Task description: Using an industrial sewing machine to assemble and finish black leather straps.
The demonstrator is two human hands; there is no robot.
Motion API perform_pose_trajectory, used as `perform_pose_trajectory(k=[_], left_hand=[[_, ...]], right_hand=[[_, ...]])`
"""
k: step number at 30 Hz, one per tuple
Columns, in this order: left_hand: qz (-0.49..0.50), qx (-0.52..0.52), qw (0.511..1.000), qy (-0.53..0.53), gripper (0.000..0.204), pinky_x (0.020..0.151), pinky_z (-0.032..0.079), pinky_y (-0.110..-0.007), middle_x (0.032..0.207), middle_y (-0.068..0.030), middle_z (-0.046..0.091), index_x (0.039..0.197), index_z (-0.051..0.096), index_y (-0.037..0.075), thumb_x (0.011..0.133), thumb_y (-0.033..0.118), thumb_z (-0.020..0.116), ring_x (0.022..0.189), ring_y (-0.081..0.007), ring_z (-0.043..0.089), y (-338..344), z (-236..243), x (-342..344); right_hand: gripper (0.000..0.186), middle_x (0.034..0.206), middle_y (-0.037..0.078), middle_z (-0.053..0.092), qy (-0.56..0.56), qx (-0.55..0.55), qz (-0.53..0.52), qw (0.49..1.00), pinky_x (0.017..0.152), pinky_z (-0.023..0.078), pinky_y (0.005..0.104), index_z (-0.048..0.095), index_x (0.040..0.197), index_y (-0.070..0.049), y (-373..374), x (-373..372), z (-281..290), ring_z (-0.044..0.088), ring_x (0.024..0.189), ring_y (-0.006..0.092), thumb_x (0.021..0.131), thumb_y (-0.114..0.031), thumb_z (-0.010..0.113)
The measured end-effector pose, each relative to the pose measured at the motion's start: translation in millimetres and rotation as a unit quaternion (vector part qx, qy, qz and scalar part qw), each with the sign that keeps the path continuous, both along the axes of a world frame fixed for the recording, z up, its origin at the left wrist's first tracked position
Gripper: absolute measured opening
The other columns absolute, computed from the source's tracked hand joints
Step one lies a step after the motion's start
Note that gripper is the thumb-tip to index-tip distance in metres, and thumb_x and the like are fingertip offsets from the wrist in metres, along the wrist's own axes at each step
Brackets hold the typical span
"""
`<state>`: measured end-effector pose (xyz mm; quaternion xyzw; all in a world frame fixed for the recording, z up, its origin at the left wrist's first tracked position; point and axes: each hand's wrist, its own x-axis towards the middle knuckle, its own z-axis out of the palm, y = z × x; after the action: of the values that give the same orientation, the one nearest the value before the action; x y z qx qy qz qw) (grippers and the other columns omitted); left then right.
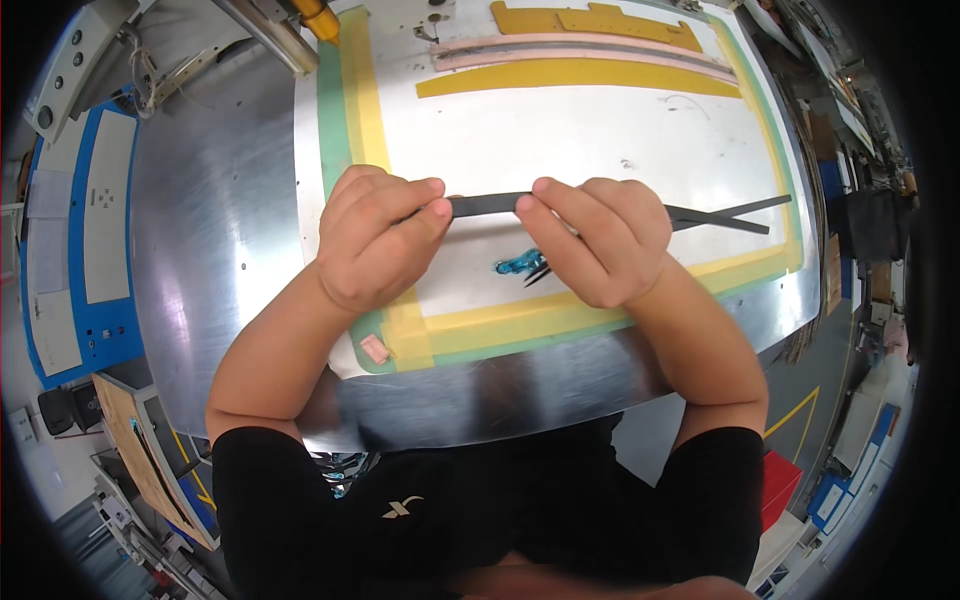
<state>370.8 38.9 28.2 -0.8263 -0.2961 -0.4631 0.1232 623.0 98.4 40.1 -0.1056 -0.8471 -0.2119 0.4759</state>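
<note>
A broad, shiny metal table [220, 200] bore a flat white sheet [480, 140] bordered with yellow-and-green tape [500, 318]. Over the sheet, the left hand [375, 240] and right hand [612, 238], thumbs closed against fingers, pinched a narrow, flat black strip [485, 205] spanning the gap between them.

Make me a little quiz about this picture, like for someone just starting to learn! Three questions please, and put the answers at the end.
1. What do the left hand and the right hand pinch between them?
2. True or false: the pink-and-grey strip lies between the upper yellow piece and the lower yellow piece.
3. The crumpled blue thing is nearest to:
A) the left hand
B) the right hand
C) the pink-and-grey strip

Key:
1. A dark strip
2. True
3. B
</note>
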Motion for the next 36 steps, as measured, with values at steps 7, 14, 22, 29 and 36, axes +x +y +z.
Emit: perform_pose_trajectory(k=[7,14,22,29,36], left_hand=[[0.026,-0.008,1.000,0.015,0.035,0.069,0.052,-0.037,0.105,-0.0129,0.072,0.100,0.068,0.002,0.070,-0.006,0.086,0.078,-0.0260,0.066,-3,2,2],[0.111,-0.504,0.844,-0.146,0.024,0.076,0.051,-0.031,0.087,-0.0076,0.070,0.100,0.072,0.000,0.091,0.020,0.081,0.080,-0.0156,0.063,6,6,13],[0.161,-0.475,0.865,-0.017,0.040,0.095,0.051,-0.037,0.118,-0.0153,0.068,0.123,0.070,0.004,0.096,0.034,0.074,0.109,-0.0264,0.063,49,6,-5],[0.300,-0.349,0.871,0.173,0.076,0.120,0.035,-0.047,0.158,-0.0191,0.047,0.156,0.049,0.011,0.099,0.061,0.057,0.144,-0.0391,0.045,108,-21,-13],[0.345,-0.383,0.844,0.146,0.050,0.104,0.048,-0.045,0.130,-0.0160,0.068,0.132,0.068,0.005,0.097,0.040,0.063,0.121,-0.0342,0.063,104,5,-24]], right_hand=[[0.016,0.093,0.001,0.071,0.006,0.024,-0.014,1.000,0.050,0.035,0.0240,0.073,0.094,-0.010,5,-3,-4,0.062,0.069,0.0137,0.078,-0.010,0.072],[0.024,0.091,0.000,0.062,-0.148,-0.215,-0.114,0.958,0.054,0.047,0.0271,0.066,0.104,-0.012,7,-3,-13,0.066,0.077,0.0158,0.081,-0.018,0.068],[0.022,0.095,0.001,0.062,-0.202,-0.280,-0.021,0.938,0.061,0.055,0.0317,0.065,0.103,-0.013,13,-4,-13,0.066,0.079,0.0182,0.081,-0.011,0.066],[0.018,0.098,0.000,0.066,-0.239,-0.297,-0.007,0.925,0.064,0.055,0.0352,0.069,0.098,-0.014,23,-11,-8,0.067,0.084,0.0200,0.081,-0.008,0.067],[0.016,0.096,0.004,0.064,-0.284,-0.245,-0.095,0.922,0.071,0.056,0.0380,0.069,0.102,-0.015,83,-30,4,0.068,0.092,0.0236,0.088,-0.012,0.062]])
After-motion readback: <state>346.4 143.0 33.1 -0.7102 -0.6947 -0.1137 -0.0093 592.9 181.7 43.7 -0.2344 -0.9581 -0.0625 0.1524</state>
